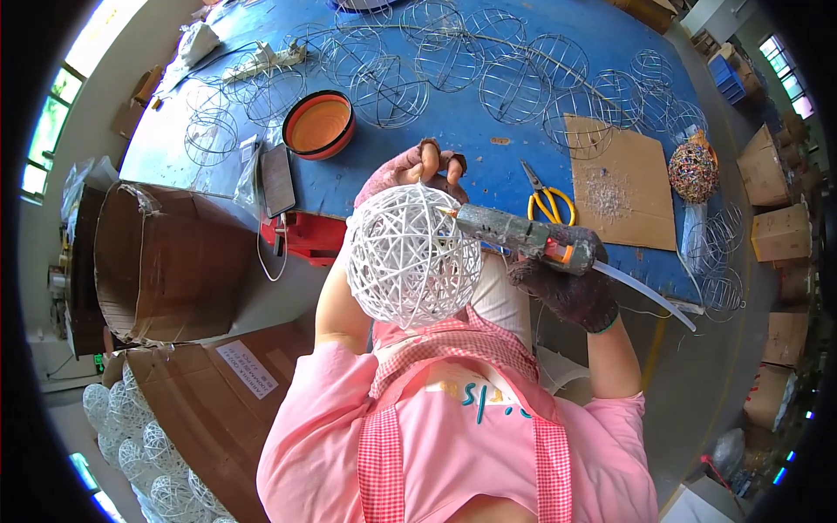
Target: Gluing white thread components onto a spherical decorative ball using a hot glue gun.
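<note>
White openwork ball held in the left hand, a glue gun in the right, before a blue work surface

Nearest, the wearer's pink top [471, 471] and red-and-white checked apron [380, 453] fill the lower middle; just beyond, in front of the apron, is the white openwork ball [414, 257], a round lattice of crossing strands; the left hand [417, 167], in a pinkish glove with bare fingertips, is at its top, fingers bent and grasping it there; the right hand [567, 279], in a dark glove, has its fingers wrapped round a glue gun [506, 228], its nozzle at the ball's upper right, though whether they touch is unclear; a pale glue stick [645, 295] trails from its back.

At lower left, more white openwork balls [144, 444] lie beside a cardboard flap [218, 418]; farther up stands an open carton [187, 261].

On the blue surface [471, 131], a smartphone [278, 180] lies at the near left edge; yellow-handled scissors [547, 199] lie right of the left hand, beside a cardboard sheet [641, 209] scattered with clear bits; a multicoloured ball [694, 172] sits at the right; an orange bowl with a dark rim [319, 125] is beyond the phone; farthest, round wire frames [449, 57] spread across the surface.
</note>
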{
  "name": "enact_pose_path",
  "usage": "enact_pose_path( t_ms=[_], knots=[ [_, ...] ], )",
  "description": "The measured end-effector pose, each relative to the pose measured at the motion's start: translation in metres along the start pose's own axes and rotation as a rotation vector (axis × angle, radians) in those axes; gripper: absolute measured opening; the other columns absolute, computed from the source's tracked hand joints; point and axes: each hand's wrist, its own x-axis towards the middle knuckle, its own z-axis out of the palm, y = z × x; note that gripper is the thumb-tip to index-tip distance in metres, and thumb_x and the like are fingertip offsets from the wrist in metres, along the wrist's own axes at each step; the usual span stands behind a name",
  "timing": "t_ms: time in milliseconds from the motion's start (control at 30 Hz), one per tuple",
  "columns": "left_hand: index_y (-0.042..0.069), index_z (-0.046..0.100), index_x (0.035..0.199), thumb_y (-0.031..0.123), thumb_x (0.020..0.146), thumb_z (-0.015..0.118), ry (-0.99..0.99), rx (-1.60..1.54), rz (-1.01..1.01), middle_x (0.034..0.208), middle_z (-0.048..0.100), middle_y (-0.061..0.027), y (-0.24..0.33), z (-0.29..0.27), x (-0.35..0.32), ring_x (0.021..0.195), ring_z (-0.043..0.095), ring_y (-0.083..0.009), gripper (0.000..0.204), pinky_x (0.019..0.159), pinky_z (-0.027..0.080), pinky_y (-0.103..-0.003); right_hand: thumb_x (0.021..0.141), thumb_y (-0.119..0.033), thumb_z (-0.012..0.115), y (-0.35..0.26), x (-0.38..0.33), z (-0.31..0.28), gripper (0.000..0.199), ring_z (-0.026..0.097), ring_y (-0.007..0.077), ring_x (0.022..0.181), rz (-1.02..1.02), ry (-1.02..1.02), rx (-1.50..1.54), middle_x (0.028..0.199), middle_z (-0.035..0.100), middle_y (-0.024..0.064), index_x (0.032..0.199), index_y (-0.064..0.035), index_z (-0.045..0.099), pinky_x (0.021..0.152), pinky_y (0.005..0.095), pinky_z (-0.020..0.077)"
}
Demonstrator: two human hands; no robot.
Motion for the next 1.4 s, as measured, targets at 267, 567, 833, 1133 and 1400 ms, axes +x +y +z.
enact_pose_path(
  t_ms=[267,567,833,1133,1400],
  knots=[
    [0.004,0.049,0.094,0.02,0.102,0.063,-0.062,-0.076,0.045,0.116,0.051,-0.0174,0.001,-0.022,-0.001,0.1,0.067,-0.0381,0.023,0.079,0.063,-0.047,0.081,-0.035,0.088,0.013,-0.004,0.001,0.042,0.072,0.0225,0.07,0.093,0.004,0.104,0.083,0.075,0.0077,0.104,-0.0027,0.075,0.067,0.0347,0.0575],
    [0.013,0.048,0.122,0.032,0.104,0.061,-0.088,-0.146,0.181,0.123,0.048,-0.009,-0.01,-0.036,-0.008,0.108,0.059,-0.0265,0.029,0.094,0.057,-0.045,0.088,-0.023,0.083,0.018,-0.026,0.012,0.031,0.071,0.0147,0.086,0.451,-0.06,0.794,0.097,0.075,0.0049,0.109,-0.0033,0.071,0.077,0.0319,0.0585],
    [0.012,0.052,0.125,0.034,0.106,0.058,-0.012,-0.152,0.21,0.125,0.051,-0.0086,-0.014,-0.023,-0.01,0.105,0.058,-0.0225,0.03,0.088,0.057,-0.038,0.1,-0.021,0.068,0.056,-0.046,0.029,0.039,0.062,0.0172,0.119,0.419,-0.295,0.489,0.126,0.065,0.006,0.133,-0.0064,0.056,0.102,0.0366,0.0524],
    [0.006,0.053,0.117,0.03,0.111,0.046,0.209,-0.224,0.343,0.114,0.051,-0.0096,-0.016,-0.025,-0.02,0.1,0.058,-0.0218,0.025,0.083,0.059,-0.039,0.093,-0.02,0.077,0.043,-0.051,0.03,0.035,0.07,0.0175,0.102,0.316,-0.089,0.471,0.113,0.073,0.0067,0.122,-0.0037,0.066,0.087,0.0329,0.0569],
    [0.004,0.053,0.117,0.034,0.113,0.037,0.224,-0.371,0.267,0.099,0.062,-0.0097,-0.013,-0.04,-0.021,0.091,0.062,-0.0225,0.035,0.074,0.059,-0.037,0.095,-0.012,0.074,0.029,-0.04,0.03,0.025,0.071,0.0152,0.098,0.245,-0.096,0.417,0.107,0.075,0.0053,0.118,-0.0033,0.068,0.087,0.0328,0.057]
  ],
)
